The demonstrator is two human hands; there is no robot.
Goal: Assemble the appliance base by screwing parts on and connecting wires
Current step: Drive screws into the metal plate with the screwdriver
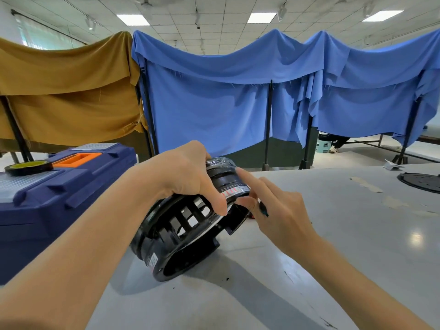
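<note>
L hand [190, 177] grips tilted black base [181, 234] from above, on table [309, 258]. R hand [281, 210] index touches its top; can't tell its grip.

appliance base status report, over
Left hand grips appliance base, tilted on table. Right hand index fingertip touching its upper part. Nothing blocking; toolbox off left.

Appliance base [147, 246]: black plastic, glossy.
Surface [345, 246]: smooth grey, faint sheen — scuffed patches.
Toolbox [78, 198]: matt blue plastic.
Drapes [214, 108]: soft cloth — frayed edges.
</note>
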